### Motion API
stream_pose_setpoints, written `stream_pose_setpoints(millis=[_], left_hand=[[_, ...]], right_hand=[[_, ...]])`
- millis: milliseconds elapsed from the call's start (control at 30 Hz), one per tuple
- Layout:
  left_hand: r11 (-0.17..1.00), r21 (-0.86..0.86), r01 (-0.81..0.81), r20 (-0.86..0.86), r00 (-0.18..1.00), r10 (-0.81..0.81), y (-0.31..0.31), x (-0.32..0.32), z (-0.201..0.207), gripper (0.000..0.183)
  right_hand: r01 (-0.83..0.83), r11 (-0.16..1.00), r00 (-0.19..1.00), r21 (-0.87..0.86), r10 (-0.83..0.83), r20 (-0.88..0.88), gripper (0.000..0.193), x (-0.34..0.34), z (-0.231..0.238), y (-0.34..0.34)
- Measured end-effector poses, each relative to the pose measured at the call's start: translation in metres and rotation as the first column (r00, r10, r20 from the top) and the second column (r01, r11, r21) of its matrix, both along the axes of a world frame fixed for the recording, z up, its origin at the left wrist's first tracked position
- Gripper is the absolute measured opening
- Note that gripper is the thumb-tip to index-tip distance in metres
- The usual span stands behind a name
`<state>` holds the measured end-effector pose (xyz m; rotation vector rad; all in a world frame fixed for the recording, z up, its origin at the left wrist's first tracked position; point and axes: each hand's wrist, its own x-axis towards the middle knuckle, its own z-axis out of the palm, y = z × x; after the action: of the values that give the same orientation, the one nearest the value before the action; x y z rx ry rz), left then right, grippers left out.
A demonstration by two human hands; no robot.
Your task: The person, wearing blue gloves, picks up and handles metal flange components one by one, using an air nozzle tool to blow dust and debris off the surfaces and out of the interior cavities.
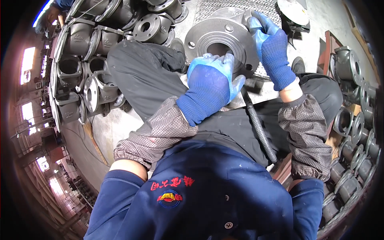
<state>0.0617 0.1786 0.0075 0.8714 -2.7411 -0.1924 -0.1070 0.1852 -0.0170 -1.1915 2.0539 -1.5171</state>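
A grey flanged metal casting [199, 31] lies in front of me between my knees, its round flange facing up with ring grooves about a dark central bore and bolt holes near the rim. My left hand [212, 80], in a blue coated glove, grips the flange's near side; its fingers reach the bore edge and its thumb is at the outer rim. At the casting's far right side is my gloved right hand [269, 42], with fingers bent together. Whatever they may pinch is too small or hidden to tell.
A ribbed metal mat [266, 9] lies under and beyond the casting. Flanged castings [106, 42] are stacked at left, and more castings [348, 66] at right. A black corrugated hose [258, 124] runs toward my lap. A round pale disc-topped object [293, 11] stands far right. Another person [54, 14] is at far left.
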Motion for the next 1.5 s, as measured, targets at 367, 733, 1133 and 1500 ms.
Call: stream_pose_setpoints(millis=[367,733,1133,1500], left_hand=[[0.640,0.657,0.399,-0.485,0.873,-0.046,-0.011,0.012,0.041,0.022],[0.761,0.626,0.170,-0.224,0.974,-0.034,-0.099,-0.018,0.010,0.052],[0.806,0.493,0.328,-0.174,0.945,-0.278,-0.080,-0.062,0.011,0.035],[0.914,0.324,0.246,-0.492,0.869,-0.059,-0.140,0.014,-0.032,0.030]], right_hand=[[0.052,0.994,0.987,-0.100,-0.035,0.159,0.030,-0.027,-0.014,0.010],[0.140,0.981,0.945,-0.133,-0.092,0.314,0.031,-0.055,-0.024,0.039],[0.153,0.988,0.987,-0.009,-0.153,-0.050,0.026,-0.082,-0.043,0.071],[0.008,0.993,0.998,0.121,-0.001,-0.059,0.020,-0.029,0.005,0.039]])
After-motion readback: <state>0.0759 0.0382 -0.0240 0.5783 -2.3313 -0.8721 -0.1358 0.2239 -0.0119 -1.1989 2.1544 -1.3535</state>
